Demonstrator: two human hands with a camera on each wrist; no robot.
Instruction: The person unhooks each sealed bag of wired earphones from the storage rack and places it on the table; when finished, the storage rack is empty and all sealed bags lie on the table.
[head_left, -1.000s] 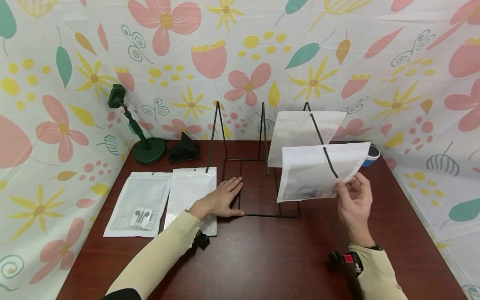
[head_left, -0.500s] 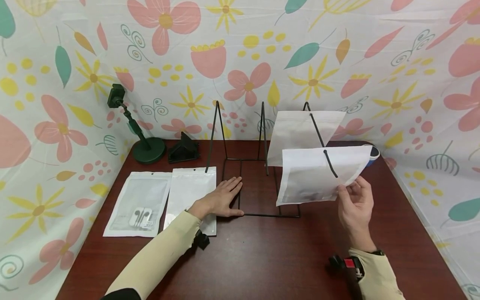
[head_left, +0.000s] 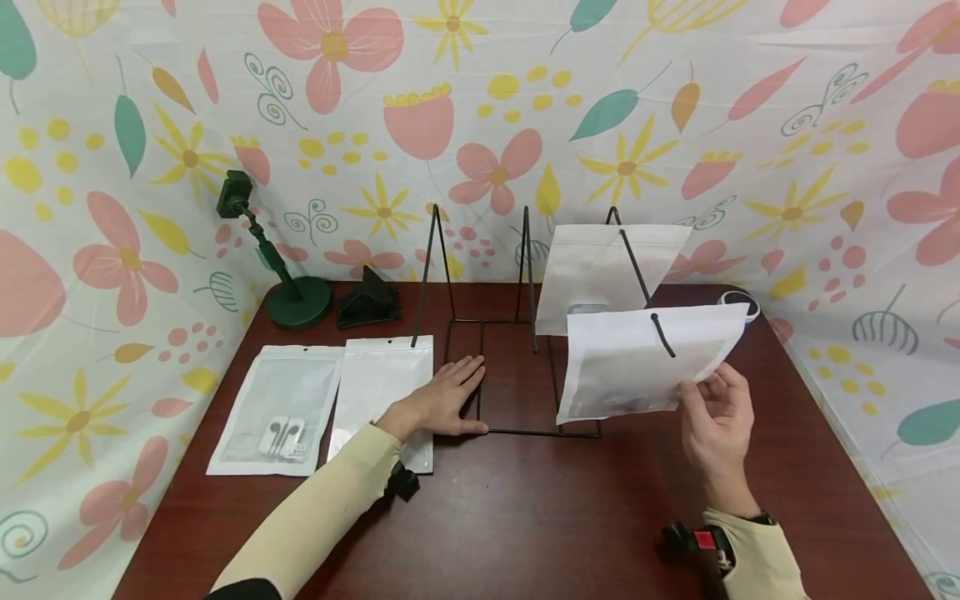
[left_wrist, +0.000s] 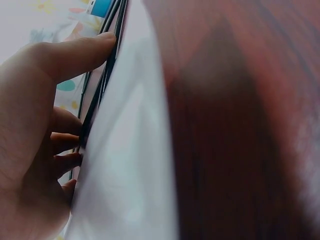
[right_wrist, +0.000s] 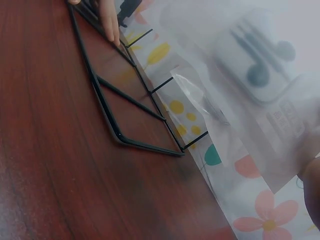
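Observation:
A black wire display rack [head_left: 525, 432] stands on the table, its prongs pointing towards me. My left hand [head_left: 442, 400] lies on its base with fingers spread, beside a white zip pouch [head_left: 382, 367]. My right hand [head_left: 718, 421] pinches the lower right edge of the front zip pouch [head_left: 637, 367], thumb on the near side. That pouch hangs near the tip of the right prong, which passes through its top hole. In the right wrist view, boxed earphones [right_wrist: 262, 60] show through its frosted side. Behind it, another pouch [head_left: 600, 267] hangs on the same prong.
A frosted pouch with earphones [head_left: 262, 383] lies at the left of the table. Behind it are a green-based camera stand [head_left: 296, 300] and a black angular holder [head_left: 367, 300]. A blue-and-white round container [head_left: 741, 304] stands at the back right, by the flowered cloth.
The right hand has drawn the front pouch towards me, nearer the prong's tip, and its top edge sits lower in view. The left hand has stayed in place.

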